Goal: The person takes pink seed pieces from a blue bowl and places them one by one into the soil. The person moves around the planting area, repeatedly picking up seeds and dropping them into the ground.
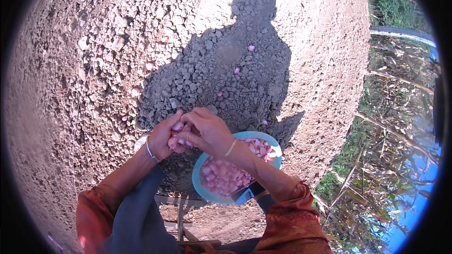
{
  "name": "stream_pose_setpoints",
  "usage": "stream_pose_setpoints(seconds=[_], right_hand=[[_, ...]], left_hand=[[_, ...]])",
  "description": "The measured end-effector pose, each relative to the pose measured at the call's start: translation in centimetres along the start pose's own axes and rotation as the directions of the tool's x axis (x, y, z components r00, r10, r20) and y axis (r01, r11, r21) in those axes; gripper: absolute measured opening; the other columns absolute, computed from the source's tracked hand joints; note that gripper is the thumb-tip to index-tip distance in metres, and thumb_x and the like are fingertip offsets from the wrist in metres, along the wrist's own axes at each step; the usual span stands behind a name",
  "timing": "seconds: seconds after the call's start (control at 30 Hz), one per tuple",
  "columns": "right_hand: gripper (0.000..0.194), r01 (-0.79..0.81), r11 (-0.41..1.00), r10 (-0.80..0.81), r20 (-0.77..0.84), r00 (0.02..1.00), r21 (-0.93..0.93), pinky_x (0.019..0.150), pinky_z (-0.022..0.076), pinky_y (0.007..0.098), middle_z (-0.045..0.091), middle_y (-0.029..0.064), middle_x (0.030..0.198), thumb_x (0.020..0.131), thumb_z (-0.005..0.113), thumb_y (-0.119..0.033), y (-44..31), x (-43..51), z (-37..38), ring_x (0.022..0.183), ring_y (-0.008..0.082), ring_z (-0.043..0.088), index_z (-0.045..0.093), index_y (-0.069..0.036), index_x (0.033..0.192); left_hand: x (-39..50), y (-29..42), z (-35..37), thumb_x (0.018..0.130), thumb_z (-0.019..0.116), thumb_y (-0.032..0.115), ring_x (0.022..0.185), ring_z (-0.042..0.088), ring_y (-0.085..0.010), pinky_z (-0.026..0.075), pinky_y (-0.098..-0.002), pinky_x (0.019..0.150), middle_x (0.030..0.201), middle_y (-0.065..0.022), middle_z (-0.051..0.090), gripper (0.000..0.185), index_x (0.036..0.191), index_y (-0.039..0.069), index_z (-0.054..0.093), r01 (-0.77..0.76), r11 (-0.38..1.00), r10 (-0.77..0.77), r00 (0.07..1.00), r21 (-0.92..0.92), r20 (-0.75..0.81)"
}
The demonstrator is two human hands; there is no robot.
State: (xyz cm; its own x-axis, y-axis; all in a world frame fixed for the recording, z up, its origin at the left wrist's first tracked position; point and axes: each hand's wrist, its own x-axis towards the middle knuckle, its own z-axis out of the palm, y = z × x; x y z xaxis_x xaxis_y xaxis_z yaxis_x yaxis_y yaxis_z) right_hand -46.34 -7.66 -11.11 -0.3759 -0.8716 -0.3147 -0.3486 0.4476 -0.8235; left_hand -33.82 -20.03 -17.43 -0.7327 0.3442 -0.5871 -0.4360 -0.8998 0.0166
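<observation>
My left hand (163, 137), with a metal bangle at the wrist, cups several pinkish garlic cloves (173, 142). Over the same handful bends my right hand (209, 131); its thumb and curled fingers are on the cloves, and its fingertips are partly hidden. Below my right forearm is a light-blue plastic basin (198, 185) full of loose pink cloves (222, 176). A dark flat object with a shiny face (243, 194) lies across its near rim. On the soil ahead are single cloves, among them one clove (251, 48) and another clove (237, 71).
Crumbly, cloddy soil (183, 74) spreads ahead, with my shadow over it. A thin string (76, 120) runs along the left. Under me is a wooden frame (180, 215), perhaps a stool. Dry stalks and green plants (385, 127) border the soil at right.
</observation>
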Motion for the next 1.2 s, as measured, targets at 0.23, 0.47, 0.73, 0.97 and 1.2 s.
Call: stream_pose_setpoints(seconds=[0.23,0.47,0.73,0.97,1.2], right_hand=[[0.023,-0.047,0.998,0.048,0.033,0.998,-0.029,0.069,0.049,0.0398,0.054,0.0087,0.084,0.078,0.068,-0.024,0.1,0.7,1.4,0.079,0.0291,0.058,0.06,-0.007,0.09],[0.02,-0.142,0.957,0.128,0.071,0.989,0.254,0.067,0.0509,0.0296,0.059,0.0058,0.084,0.082,0.067,-0.014,0.9,1.8,0.8,0.072,0.0177,0.063,0.061,-0.003,0.098],[0.018,-0.229,0.805,0.243,0.048,0.969,0.547,0.069,0.0507,0.024,0.059,0.0029,0.09,0.082,0.066,0.001,0.9,3.9,0.0,0.076,0.0099,0.062,0.059,0.001,0.099],[0.021,0.105,0.99,-0.103,0.02,0.994,-0.092,0.066,0.0498,0.0312,0.055,0.0074,0.088,0.073,0.071,-0.004,0.1,5.5,-0.6,0.076,0.0216,0.061,0.061,-0.004,0.09],[0.018,0.238,0.891,-0.129,0.287,0.949,-0.388,0.059,0.047,0.0314,0.056,0.0064,0.082,0.075,0.074,-0.016,-1.4,7.8,-1.6,0.067,0.0195,0.057,0.064,-0.004,0.085]], left_hand=[[-0.1,-0.4,-0.9,0.097,0.034,0.052,0.056,0.064,-0.0224,0.051,-0.027,0.046,0.073,-0.0142,0.066,0.057,0.093,0.001,0.058,0.025,0.999,-0.025,1.0,-0.039,0.001],[-0.5,0.7,-0.5,0.095,0.032,0.06,0.056,0.065,-0.0225,0.045,-0.0213,0.037,0.073,-0.0176,0.064,0.067,0.097,-0.002,0.057,0.026,0.996,-0.022,0.999,-0.088,0.048],[-1.4,2.8,0.0,0.099,0.043,0.031,0.042,0.059,-0.0157,0.038,-0.0179,0.03,0.075,-0.0259,0.064,0.039,0.081,-0.001,0.055,-0.144,0.975,0.129,0.987,-0.171,-0.096],[-1.5,3.1,-0.2,0.097,0.048,0.018,0.041,0.053,-0.0133,0.035,-0.0177,0.031,0.078,-0.0301,0.063,0.024,0.092,-0.002,0.058,-0.164,0.983,0.149,0.976,-0.087,-0.159],[-1.3,2.4,-0.6,0.096,0.05,0.014,0.058,0.065,-0.0243,0.037,-0.0201,0.031,0.084,-0.0218,0.065,0.021,0.102,-0.005,0.057,-0.216,0.972,0.198,0.964,-0.088,-0.174]])
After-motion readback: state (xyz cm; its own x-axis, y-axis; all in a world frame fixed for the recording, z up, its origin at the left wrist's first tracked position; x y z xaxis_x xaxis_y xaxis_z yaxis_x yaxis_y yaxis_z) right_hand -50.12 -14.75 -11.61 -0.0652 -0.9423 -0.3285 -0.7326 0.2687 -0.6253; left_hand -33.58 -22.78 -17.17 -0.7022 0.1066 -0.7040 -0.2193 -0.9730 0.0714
